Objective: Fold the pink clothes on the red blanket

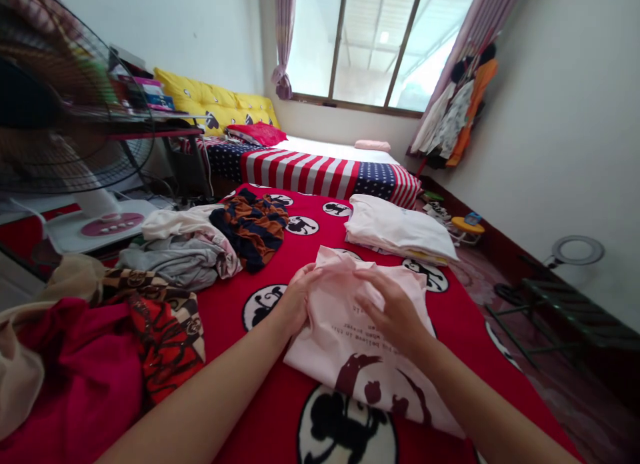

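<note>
A pale pink T-shirt [325, 344] with dark printed lettering and a dark maroon figure lies partly folded on the red bedspread [270, 411]. At its left edge, my left hand [297, 297] is closed on the fabric, thumb on top and the other fingers partly hidden. My right hand [393, 311] rests on the upper part of the shirt with fingers stretched out and apart. Just beyond the shirt sits a stack of folded white clothes [397, 227].
Loose clothes lie to the left: a brown-and-navy garment [257, 227], a grey one [173, 261] and a magenta one [90, 377]. A floor fan [110, 217] stands at far left. Behind is a second bed with a striped cover [300, 171]; a green rack [565, 311] stands right.
</note>
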Demonstrator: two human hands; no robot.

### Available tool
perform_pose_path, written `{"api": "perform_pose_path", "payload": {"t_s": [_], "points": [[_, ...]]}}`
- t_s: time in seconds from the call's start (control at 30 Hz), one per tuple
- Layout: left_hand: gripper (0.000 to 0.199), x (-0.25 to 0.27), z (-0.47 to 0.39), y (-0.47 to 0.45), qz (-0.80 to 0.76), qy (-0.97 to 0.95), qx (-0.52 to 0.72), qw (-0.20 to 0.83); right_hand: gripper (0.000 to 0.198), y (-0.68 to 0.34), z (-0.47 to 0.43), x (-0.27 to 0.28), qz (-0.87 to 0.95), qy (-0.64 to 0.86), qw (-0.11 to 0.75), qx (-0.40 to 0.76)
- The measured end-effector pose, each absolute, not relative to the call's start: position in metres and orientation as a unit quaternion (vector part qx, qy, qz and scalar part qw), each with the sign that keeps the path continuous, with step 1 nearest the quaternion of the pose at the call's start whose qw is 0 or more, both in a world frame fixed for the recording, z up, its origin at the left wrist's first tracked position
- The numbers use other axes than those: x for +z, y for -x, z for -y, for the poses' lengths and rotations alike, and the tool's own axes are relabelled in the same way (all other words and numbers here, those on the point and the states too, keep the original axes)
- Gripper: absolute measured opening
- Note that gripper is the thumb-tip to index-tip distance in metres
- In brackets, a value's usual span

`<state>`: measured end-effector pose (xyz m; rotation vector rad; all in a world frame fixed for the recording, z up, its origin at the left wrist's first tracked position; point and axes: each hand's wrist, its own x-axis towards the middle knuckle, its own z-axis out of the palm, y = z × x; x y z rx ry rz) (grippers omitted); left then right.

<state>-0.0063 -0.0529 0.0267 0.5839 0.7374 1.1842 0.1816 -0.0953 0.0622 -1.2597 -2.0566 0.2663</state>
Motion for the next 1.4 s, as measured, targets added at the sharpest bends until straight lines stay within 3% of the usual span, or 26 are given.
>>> {"api": "perform_pose_path", "payload": {"t_s": [0.07,0.13,0.3,0.4,0.53,0.77,0.83,0.93,1.07,1.17,1.27,1.33,1.4], "points": [[0.073,0.026,0.053,0.006,-0.347,-0.317,0.537,0.7,0.045,-0.179,0.108,0.05,0.837,0.467,0.251,0.135],[0.083,0.024,0.054,0.006,-0.365,-0.387,0.528,0.662,0.047,-0.18,0.117,0.043,0.846,0.459,0.22,0.161],[0.075,0.019,0.049,0.007,-0.422,-0.478,0.518,0.57,0.021,-0.211,0.124,0.038,0.703,0.549,0.435,0.121],[0.078,0.023,0.045,0.012,-0.427,-0.552,0.492,0.521,0.022,-0.244,0.123,0.033,0.594,0.635,0.492,0.049],[0.081,0.037,0.041,0.024,-0.382,-0.736,0.377,0.412,0.025,-0.274,0.124,0.023,0.524,0.716,0.452,0.085],[0.056,0.054,0.04,0.024,-0.398,-0.852,0.261,0.218,0.033,-0.27,0.129,0.024,0.525,0.766,0.354,0.108],[0.046,0.053,0.036,0.019,-0.412,-0.84,0.262,0.236,0.027,-0.269,0.13,0.024,0.532,0.763,0.353,0.102],[0.029,0.045,0.02,0.014,-0.435,-0.756,0.347,0.344,0.017,-0.269,0.13,0.021,0.533,0.736,0.405,0.103],[0.051,0.036,-0.007,0.015,-0.567,-0.598,0.398,0.403,0.015,-0.269,0.127,0.015,0.511,0.699,0.482,0.133],[0.054,0.041,-0.014,0.012,-0.59,-0.64,0.399,0.289,0.015,-0.267,0.126,0.015,0.514,0.675,0.508,0.151],[0.038,0.055,0.002,-0.007,-0.51,-0.73,0.431,0.146,0.021,-0.26,0.128,0.019,0.521,0.654,0.524,0.161],[0.025,0.061,0.023,-0.031,-0.443,-0.766,0.421,0.2,0.023,-0.252,0.131,0.023,0.544,0.627,0.532,0.165],[0.027,0.061,0.045,-0.056,-0.389,-0.771,0.372,0.34,0.022,-0.244,0.135,0.026,0.592,0.587,0.525,0.171]]}}
